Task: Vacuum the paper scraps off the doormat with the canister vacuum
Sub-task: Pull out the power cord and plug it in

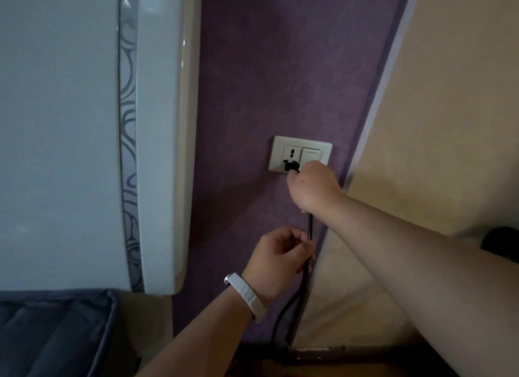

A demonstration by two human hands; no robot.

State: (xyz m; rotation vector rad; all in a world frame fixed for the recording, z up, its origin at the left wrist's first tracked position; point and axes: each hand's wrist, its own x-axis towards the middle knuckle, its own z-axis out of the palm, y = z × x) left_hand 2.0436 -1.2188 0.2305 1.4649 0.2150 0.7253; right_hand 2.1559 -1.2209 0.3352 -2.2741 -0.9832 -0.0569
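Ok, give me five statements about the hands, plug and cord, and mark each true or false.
1. The right hand holds the plug at the socket. True.
2. The left hand holds nothing. False: it grips the cord below the right hand.
3. The cord is white. False: it is black.
4. A white band sits on the left wrist. True.
5. The socket is set in a purple wall. True.
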